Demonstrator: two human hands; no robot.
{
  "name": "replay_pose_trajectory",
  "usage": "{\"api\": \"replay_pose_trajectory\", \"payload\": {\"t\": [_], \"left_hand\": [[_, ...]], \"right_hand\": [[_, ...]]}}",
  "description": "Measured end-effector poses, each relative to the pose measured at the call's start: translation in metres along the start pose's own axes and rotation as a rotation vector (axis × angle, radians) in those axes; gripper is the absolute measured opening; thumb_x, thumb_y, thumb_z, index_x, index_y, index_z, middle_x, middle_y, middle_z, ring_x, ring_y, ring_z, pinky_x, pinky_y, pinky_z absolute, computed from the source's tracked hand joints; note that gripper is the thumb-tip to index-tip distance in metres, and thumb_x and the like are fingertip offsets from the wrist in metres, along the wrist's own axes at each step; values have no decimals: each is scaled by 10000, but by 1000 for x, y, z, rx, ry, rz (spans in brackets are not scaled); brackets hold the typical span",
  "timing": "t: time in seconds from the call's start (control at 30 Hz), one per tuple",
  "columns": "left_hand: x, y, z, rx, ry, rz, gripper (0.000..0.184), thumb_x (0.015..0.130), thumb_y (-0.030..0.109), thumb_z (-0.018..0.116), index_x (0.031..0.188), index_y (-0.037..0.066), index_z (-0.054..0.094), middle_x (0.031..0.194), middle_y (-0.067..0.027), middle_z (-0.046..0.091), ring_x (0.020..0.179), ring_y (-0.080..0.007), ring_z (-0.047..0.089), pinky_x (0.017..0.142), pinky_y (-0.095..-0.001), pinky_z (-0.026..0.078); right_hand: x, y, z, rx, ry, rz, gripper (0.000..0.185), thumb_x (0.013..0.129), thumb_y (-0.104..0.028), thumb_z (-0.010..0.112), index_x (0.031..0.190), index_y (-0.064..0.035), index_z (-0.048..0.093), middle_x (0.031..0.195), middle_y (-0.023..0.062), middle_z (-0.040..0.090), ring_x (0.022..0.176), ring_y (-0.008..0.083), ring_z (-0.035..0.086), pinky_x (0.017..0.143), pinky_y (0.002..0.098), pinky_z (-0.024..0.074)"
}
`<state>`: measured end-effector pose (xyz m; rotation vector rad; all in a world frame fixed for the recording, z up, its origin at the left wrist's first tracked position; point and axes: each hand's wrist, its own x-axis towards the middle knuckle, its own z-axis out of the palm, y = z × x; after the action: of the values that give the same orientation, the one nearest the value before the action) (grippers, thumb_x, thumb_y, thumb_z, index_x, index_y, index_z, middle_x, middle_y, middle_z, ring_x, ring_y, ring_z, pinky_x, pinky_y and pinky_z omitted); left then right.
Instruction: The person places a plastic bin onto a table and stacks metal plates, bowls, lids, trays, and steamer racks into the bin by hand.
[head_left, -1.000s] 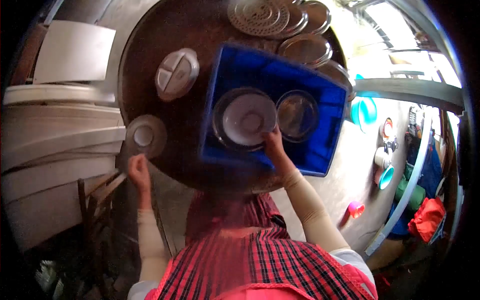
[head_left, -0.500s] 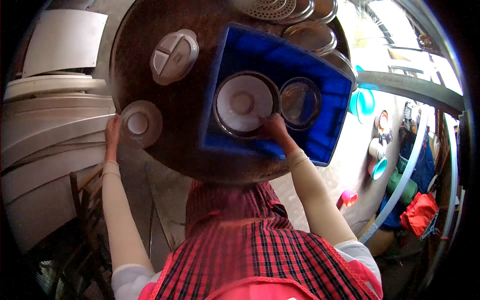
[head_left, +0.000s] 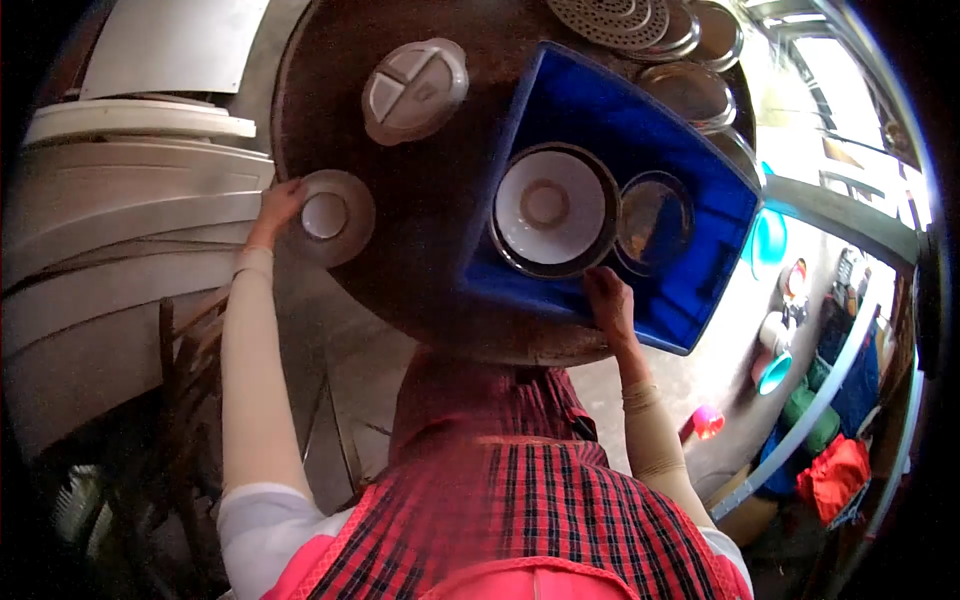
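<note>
My left hand (head_left: 282, 207) has its fingers closed on the left rim of a pale, translucent bowl (head_left: 357, 222) at the table's left edge. My right hand (head_left: 611, 303) is over the near side of a blue plastic crate (head_left: 575, 75), fingers curled, with nothing visible in them. Just beyond it, inside the crate, a white bowl (head_left: 575, 222) lies within a larger dark-rimmed round vessel (head_left: 611, 232). To its right is a clear round dish or lid (head_left: 655, 222). A divided white plate (head_left: 430, 97) lies farther back on the table.
The round dark table (head_left: 440, 215) carries the crate. Metal lids or trays (head_left: 685, 92) and a perforated metal disc (head_left: 615, 18) line its far right side. White boards (head_left: 140, 185) are stacked at left. Right of the table, basins (head_left: 773, 372) and a pink item (head_left: 707, 422) stand on the floor.
My right hand has let go of the white bowl's near rim and drawn back toward the crate's near side. My left hand stays at the pale bowl's rim. The whole view has shifted.
</note>
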<state>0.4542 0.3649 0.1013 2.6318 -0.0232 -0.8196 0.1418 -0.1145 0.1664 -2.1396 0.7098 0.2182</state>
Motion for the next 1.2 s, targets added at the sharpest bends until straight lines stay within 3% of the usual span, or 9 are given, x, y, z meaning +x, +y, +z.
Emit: {"api": "replay_pose_trajectory", "payload": {"t": [0.17, 0.43, 0.47, 0.57, 0.73, 0.83, 0.9, 1.0, 1.2], "left_hand": [[27, -18, 8, 192, 43, 72, 525, 764, 375, 616, 1118, -10, 574, 1088, -188, 600, 1014, -267, 582, 862, -329, 441], [-27, 12, -17, -693, -367, -117, 305, 791, 191, 660, 999, -27, 606, 879, -56, 620, 775, -156, 551, 700, -310, 442], [-46, 22, -20, -838, -329, -118, 313, 788, 176, 658, 1025, -18, 596, 863, -37, 610, 759, -141, 540, 702, -292, 434], [-102, 57, -30, -396, -67, 13, 314, 738, 161, 679, 1000, 10, 595, 828, -17, 592, 720, -115, 524, 677, -265, 424], [-182, 109, -61, -915, 43, 39, 299, 710, 67, 627, 997, -1, 577, 854, -26, 589, 722, -110, 529, 663, -234, 423], [-219, 180, -74, -798, 46, 163, 271, 694, -22, 606, 963, 9, 594, 835, -38, 597, 722, -118, 544, 654, -241, 433], [-228, 231, -61, -787, -43, 415, 235, 695, -58, 605, 915, 21, 614, 782, -45, 597, 712, -132, 555, 649, -262, 442], [-213, 298, -19, -424, 22, 910, 158, 689, -79, 609, 801, 31, 631, 702, -84, 591, 695, -204, 586, 641, -302, 455], [-169, 344, 112, -148, 114, 1095, 51, 688, 26, 583, 666, 61, 552, 680, -91, 559, 667, -295, 543, 576, -390, 422]], "right_hand": [[1, -7, 0, -89, 21, -78, 130, 815, -119, 597, 898, -20, 606, 816, 175, 623, 741, 304, 621, 647, 319, 479], [3, 42, 15, -189, 84, -214, 124, 813, -118, 549, 902, -49, 598, 873, 174, 619, 818, 368, 590, 665, 402, 478], [-1, 13, 5, -187, 53, -153, 133, 816, -143, 553, 904, -56, 602, 878, 169, 620, 822, 366, 589, 670, 406, 477], [-2, 5, 5, -153, 38, -79, 142, 818, -163, 556, 903, -59, 603, 874, 166, 620, 826, 366, 585, 668, 410, 475], [-2, 36, 18, -69, 134, -159, 144, 813, -167, 559, 892, -55, 602, 849, 172, 617, 798, 369, 585, 646, 413, 472], [0, 4, 5, -11, 197, -53, 129, 809, -153, 580, 866, -41, 608, 779, 176, 607, 716, 350, 591, 607, 387, 464], [2, 12, 5, 27, 257, -27, 156, 825, -173, 598, 856, -21, 610, 701, 150, 600, 603, 245, 576, 570, 322, 449], [3, 8, -2, 218, 220, 160, 189, 835, -215, 592, 868, -30, 602, 765, 154, 621, 685, 248, 621, 621, 336, 469], [8, 30, 2, 302, 321, 254, 263, 811, -256, 624, 927, -19, 615, 759, 145, 643, 663, 242, 631, 617, 330, 480]]}}
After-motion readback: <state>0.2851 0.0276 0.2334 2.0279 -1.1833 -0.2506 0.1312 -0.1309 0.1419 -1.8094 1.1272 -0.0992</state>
